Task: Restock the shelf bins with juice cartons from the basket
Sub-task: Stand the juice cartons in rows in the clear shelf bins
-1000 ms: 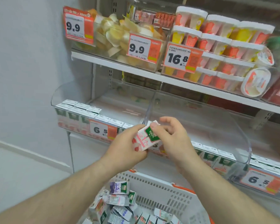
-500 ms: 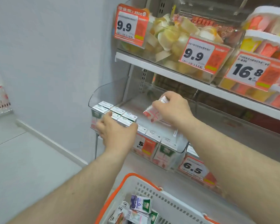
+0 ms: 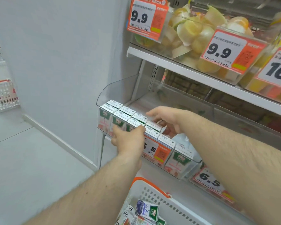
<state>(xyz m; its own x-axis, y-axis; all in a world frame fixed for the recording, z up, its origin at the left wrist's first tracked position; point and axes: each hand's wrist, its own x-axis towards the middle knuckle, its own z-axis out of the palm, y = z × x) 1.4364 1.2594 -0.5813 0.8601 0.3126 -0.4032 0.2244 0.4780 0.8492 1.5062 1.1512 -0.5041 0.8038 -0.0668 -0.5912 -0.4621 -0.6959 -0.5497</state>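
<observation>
White-topped juice cartons (image 3: pixel 128 116), green-pink fronts, packed upright in clear shelf bin (image 3: pixel 120 88). Left hand (image 3: pixel 128 140) rests on front row, fingers hidden. Right hand (image 3: pixel 167 120) behind rows, grip unclear. More cartons in basket (image 3: pixel 152 190).

A white lower shelf (image 3: pixel 177 185) carries a clear plastic bin (image 3: pixel 120 88); juice cartons (image 3: pixel 123 116) are stood upright in rows at its front. An upper shelf (image 3: pixel 185 70) bears clear bins of fruit cups (image 3: pixel 193 39).
</observation>
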